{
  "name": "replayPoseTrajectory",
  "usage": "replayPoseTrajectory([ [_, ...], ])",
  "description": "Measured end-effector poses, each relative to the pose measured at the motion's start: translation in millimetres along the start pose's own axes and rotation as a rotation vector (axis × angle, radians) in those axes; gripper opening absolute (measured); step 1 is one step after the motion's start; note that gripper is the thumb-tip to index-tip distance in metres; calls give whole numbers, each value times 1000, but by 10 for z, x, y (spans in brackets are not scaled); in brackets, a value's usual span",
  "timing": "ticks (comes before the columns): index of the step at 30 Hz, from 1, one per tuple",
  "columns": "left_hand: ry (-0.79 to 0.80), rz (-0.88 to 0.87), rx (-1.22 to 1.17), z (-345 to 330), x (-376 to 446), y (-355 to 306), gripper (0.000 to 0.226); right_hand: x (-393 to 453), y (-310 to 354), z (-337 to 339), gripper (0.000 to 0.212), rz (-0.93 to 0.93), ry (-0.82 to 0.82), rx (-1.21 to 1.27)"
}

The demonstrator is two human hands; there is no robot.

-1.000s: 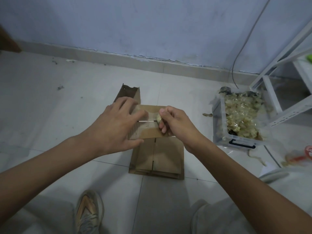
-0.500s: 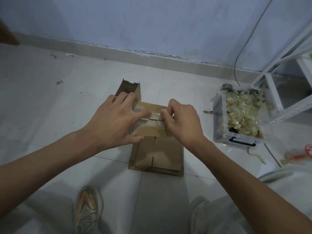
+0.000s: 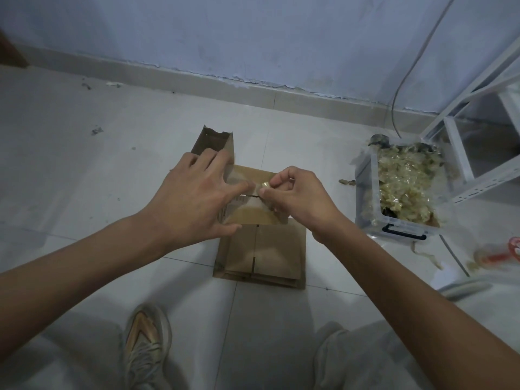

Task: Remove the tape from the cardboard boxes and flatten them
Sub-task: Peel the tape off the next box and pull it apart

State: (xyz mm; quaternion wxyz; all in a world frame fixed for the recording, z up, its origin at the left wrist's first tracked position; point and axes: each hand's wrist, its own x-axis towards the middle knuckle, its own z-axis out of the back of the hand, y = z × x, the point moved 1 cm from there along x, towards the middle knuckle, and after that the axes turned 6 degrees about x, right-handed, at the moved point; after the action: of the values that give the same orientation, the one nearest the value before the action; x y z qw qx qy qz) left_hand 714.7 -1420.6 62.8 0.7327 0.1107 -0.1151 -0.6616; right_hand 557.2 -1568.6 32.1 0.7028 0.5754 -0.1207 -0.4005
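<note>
My feed is dim and cool, with a bluish cast over the wall (image 3: 253, 32) and the tiled floor (image 3: 84, 170). Light is soft and even; I can't tell where it comes from. Faint shadows lie on the floor at six o'clock, under my view. The centre is fairly sharp. At three to four o'clock the red object (image 3: 503, 254) smears into blur, and the white rack (image 3: 478, 88) bends with wide-angle distortion.

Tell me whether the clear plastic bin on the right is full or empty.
Nearly full. The clear plastic bin has no lid on and holds a heap of crumpled tape that reaches about to its rim.
</note>
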Motion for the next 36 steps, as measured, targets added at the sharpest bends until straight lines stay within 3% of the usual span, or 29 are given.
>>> replayPoseTrajectory([
  [8,-18,70,-40,3,15,27,68,-60,-12,-120,16,270,-199,-199],
  [15,-17,68,-23,-59,7,-39,81,-6,-25,-114,19,112,-101,-233],
  [21,-33,51,32,-57,18,-65,104,-14,-7,-254,18,153,-108,-338],
  [23,-12,65,20,-41,19,-49,97,8,-13,-233,18,107,-101,-250],
  [27,44,97,-67,-41,6,67,79,74,-107,-109,16,-218,18,295],
  [29,46,113,-100,-35,-14,131,78,86,-164,-86,12,-267,59,332],
  [31,18,103,-79,-25,-35,137,78,98,-189,-97,10,-204,5,184],
  [34,-28,94,-47,13,-42,78,77,81,-147,-106,8,15,-203,-269],
  [36,-35,92,-23,36,-32,59,78,42,-113,-144,10,126,-258,-471],
])
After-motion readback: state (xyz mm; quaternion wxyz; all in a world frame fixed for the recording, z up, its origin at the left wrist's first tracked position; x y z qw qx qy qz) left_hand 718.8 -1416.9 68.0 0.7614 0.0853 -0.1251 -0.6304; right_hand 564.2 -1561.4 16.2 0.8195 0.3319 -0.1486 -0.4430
